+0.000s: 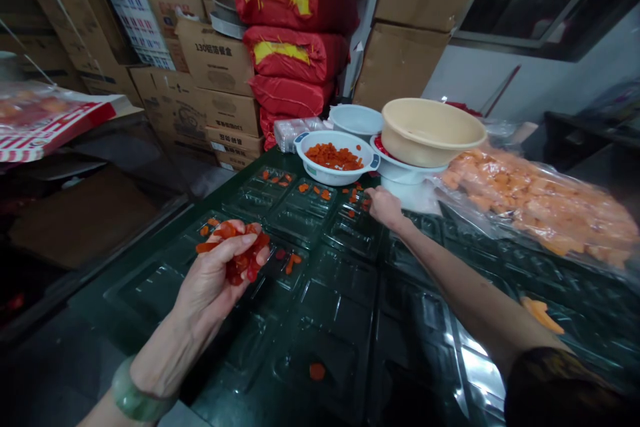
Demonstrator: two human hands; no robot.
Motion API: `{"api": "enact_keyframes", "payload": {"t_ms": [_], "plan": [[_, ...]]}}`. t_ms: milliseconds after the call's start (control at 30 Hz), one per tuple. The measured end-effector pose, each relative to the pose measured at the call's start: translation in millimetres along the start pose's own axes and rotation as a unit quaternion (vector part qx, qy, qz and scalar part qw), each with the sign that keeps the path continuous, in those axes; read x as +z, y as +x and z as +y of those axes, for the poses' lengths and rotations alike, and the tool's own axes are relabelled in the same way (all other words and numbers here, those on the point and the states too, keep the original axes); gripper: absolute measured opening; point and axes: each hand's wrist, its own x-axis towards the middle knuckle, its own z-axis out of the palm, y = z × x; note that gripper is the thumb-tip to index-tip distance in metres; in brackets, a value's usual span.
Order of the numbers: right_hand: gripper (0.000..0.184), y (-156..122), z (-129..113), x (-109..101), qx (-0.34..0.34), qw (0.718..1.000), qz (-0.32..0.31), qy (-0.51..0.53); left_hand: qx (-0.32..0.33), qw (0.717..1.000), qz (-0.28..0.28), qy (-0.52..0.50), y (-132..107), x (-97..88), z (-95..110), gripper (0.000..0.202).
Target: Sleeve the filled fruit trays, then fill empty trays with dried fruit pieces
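Left hand (pixel 213 287) half-closed, palm up, fingers curled around a clump of red-orange pieces (pixel 243 257), held just above a clear plastic tray (pixel 320 300). Jade bangle (pixel 134 390) on that wrist. Right hand (pixel 385 207) reaches to the tray's far end, fingers bent down beside loose pieces (pixel 353 195); cannot tell if it grips any. Just beyond it, a white bowl (pixel 335 159) of orange pieces.
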Motion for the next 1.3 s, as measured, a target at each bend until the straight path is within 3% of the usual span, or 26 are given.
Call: {"api": "enact_keyframes", "payload": {"t_ms": [100, 300, 433, 600, 767, 867, 1100, 1200, 1300], "plan": [[0.052, 7.1, -10.6, 2.0, -0.024, 1.0, 0.001, -0.015, 0.001, 1.0, 0.006, 0.007, -1.0, 0.7, 0.2, 0.023], [0.037, 9.4, -14.8, 9.0, -0.034, 0.999, -0.002, -0.03, 0.012, 1.0, 0.011, 0.015, -1.6, -3.7, 1.7, 0.022], [0.036, -0.9, -15.1, -0.5, -0.038, 0.999, 0.01, -0.017, 0.007, 1.0, 0.017, 0.01, 0.3, -4.5, 0.0, 0.024], [0.027, -17.1, -32.6, -13.3, -0.03, 1.0, 0.002, 0.002, 0.003, 1.0, 0.004, 0.002, -1.7, -0.1, -2.1, 0.026], [0.011, -19.2, -47.8, -5.2, 0.009, 0.999, -0.018, 0.044, 0.005, 1.0, 0.01, 0.005, -6.0, 2.1, -2.0, 0.025], [0.008, -15.7, -38.7, -6.2, 0.031, 0.994, 0.001, 0.102, 0.007, 1.0, 0.028, 0.013, -8.5, 1.0, 1.4, 0.023], [0.015, -18.6, 22.6, -34.8, 0.13, 0.969, 0.062, 0.2, 0.005, 0.998, 0.059, 0.0, -13.8, 0.2, 5.6, 0.025], [0.005, -22.6, 24.7, -26.4, 0.147, 0.962, 0.042, 0.226, 0.0, 0.999, 0.045, 0.003, -16.7, 3.2, 0.1, 0.023], [0.01, -23.2, 16.7, -14.2, 0.172, 0.953, 0.032, 0.246, -0.004, 1.0, 0.018, 0.0, -21.5, 6.5, -3.1, 0.024]]}}
